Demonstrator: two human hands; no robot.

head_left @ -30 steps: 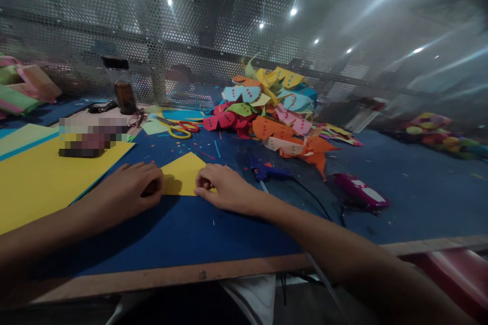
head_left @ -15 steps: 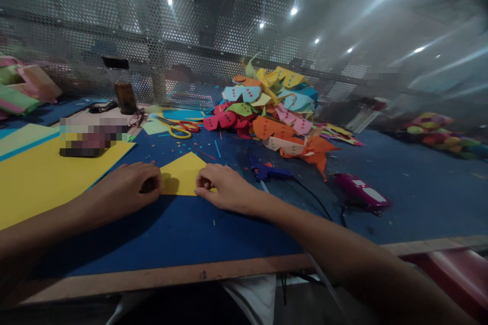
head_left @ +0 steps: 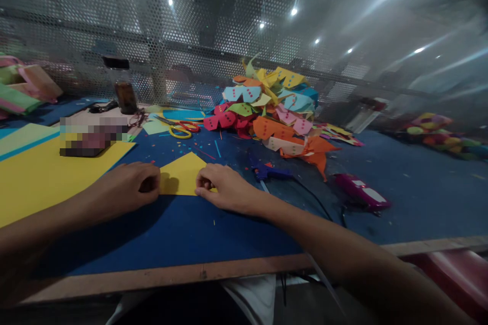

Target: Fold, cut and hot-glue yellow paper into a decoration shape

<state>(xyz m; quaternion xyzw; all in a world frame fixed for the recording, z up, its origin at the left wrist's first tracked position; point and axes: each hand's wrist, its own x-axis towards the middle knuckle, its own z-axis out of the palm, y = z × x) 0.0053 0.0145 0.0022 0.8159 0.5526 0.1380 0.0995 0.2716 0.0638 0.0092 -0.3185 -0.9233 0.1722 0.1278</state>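
A folded piece of yellow paper point(head_left: 185, 175) with a pointed top lies on the blue table mat, between both hands. At its left corner my left hand point(head_left: 139, 185) is closed, fingers curled, on the paper's edge. The right corner is covered by my right hand point(head_left: 215, 185), whose thumb and fingers pinch the paper. Both hands rest low on the mat, and a shadow falls on the paper beside my left hand.
Scissors point(head_left: 180, 131) lie behind the paper. A blue glue gun point(head_left: 270, 171) with a cord sits to the right, near a purple device point(head_left: 360, 192). Folded paper shapes point(head_left: 274, 106) form a pile behind. Large yellow sheets point(head_left: 49, 177) and a jar point(head_left: 125, 91) are at left.
My left hand has shifted very slightly to the left. My right hand and the yellow paper look unmoved.
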